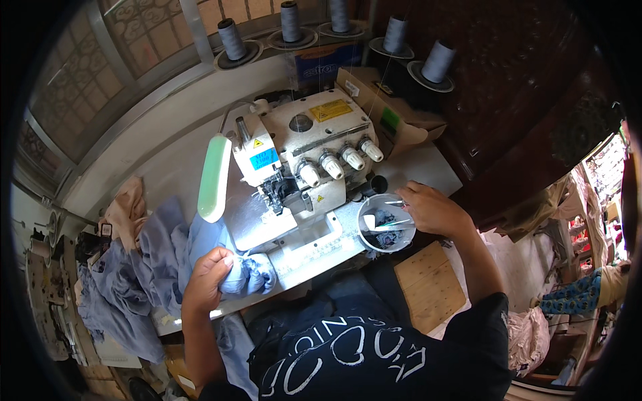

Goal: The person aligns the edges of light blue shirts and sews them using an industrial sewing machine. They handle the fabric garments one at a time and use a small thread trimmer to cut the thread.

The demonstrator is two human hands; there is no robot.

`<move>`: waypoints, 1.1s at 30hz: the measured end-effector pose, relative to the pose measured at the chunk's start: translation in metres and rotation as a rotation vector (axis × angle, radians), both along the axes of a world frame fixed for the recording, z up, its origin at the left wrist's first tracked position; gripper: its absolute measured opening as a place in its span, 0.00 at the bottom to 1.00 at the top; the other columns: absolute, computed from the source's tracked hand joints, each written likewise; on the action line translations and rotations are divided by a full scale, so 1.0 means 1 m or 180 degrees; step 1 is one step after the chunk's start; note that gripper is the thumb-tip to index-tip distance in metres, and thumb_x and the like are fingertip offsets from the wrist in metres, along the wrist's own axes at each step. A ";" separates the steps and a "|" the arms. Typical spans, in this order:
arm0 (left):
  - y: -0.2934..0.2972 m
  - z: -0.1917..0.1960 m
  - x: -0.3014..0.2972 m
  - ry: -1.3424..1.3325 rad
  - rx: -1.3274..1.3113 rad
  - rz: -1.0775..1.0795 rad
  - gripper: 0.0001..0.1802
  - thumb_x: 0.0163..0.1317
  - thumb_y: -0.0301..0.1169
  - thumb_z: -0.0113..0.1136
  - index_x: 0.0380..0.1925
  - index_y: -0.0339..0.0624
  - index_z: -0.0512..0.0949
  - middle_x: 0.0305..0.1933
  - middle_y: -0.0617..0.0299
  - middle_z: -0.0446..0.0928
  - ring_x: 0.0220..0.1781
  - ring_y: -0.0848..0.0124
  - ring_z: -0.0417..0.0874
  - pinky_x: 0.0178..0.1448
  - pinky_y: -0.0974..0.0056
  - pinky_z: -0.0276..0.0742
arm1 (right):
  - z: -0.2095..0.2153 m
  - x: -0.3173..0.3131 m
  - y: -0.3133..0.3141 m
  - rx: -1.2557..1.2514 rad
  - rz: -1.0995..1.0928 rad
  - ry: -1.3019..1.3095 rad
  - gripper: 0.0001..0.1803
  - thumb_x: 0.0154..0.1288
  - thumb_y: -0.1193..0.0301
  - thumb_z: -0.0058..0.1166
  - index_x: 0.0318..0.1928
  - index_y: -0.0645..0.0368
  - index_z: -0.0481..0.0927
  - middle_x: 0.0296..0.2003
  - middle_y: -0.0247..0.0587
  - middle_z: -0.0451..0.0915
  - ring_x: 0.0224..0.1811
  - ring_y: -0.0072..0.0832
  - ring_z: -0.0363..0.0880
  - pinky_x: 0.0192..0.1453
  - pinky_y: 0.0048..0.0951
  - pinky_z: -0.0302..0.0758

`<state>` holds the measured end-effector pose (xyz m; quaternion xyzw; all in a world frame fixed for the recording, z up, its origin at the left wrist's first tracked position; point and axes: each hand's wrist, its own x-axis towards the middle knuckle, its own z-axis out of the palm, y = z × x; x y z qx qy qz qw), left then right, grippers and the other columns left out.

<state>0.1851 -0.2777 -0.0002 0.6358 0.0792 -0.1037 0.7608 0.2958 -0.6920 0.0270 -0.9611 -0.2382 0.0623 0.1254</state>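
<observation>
My left hand [208, 275] is closed on a bunched piece of light blue fabric [249, 274] at the front left edge of the machine table. Over a round, pale plastic tub [409, 242] on the right, my right hand [431, 208] has its fingers closed on a slim two-armed metal tool [394, 226], like tweezers or thread snips. Dark and bluish scraps [384, 217] lie inside the tub. Between my hands and a little beyond them stands a white overlock sewing machine [314, 134], its needle area lit by a lamp.
A pale green lamp or guard [214, 180] stands left of the needle area. Blue garments [130, 277] are heaped at the left. Several thread cones [290, 23] stand behind the machine. An open cardboard box [388, 110] is at the back right, a wooden board [430, 286] below the tub.
</observation>
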 end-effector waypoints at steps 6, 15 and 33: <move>0.002 0.004 -0.006 0.0034 -0.0374 0.0074 0.07 0.62 0.28 0.52 0.32 0.34 0.74 0.29 0.66 0.74 0.30 0.81 0.73 0.37 0.75 0.69 | -0.027 0.027 -0.045 0.0217 -0.0925 -0.0016 0.19 0.55 0.79 0.53 0.50 0.67 0.74 0.42 0.52 0.69 0.44 0.48 0.72 0.50 0.39 0.70; -0.022 -0.005 -0.001 -0.0218 -0.1172 0.0680 0.06 0.62 0.25 0.51 0.36 0.33 0.74 0.34 0.61 0.77 0.35 0.76 0.77 0.43 0.70 0.74 | -0.085 0.035 -0.038 -0.0920 -0.0762 -0.1076 0.21 0.56 0.76 0.50 0.53 0.54 0.75 0.54 0.43 0.67 0.60 0.37 0.60 0.58 0.55 0.57; -0.044 -0.031 -0.020 -0.0194 -0.0665 0.0488 0.10 0.64 0.26 0.51 0.40 0.31 0.77 0.34 0.66 0.77 0.35 0.82 0.75 0.41 0.76 0.71 | -0.026 -0.012 0.037 -0.1085 0.0520 -0.0043 0.12 0.46 0.78 0.54 0.35 0.58 0.79 0.35 0.45 0.77 0.46 0.39 0.74 0.57 0.43 0.64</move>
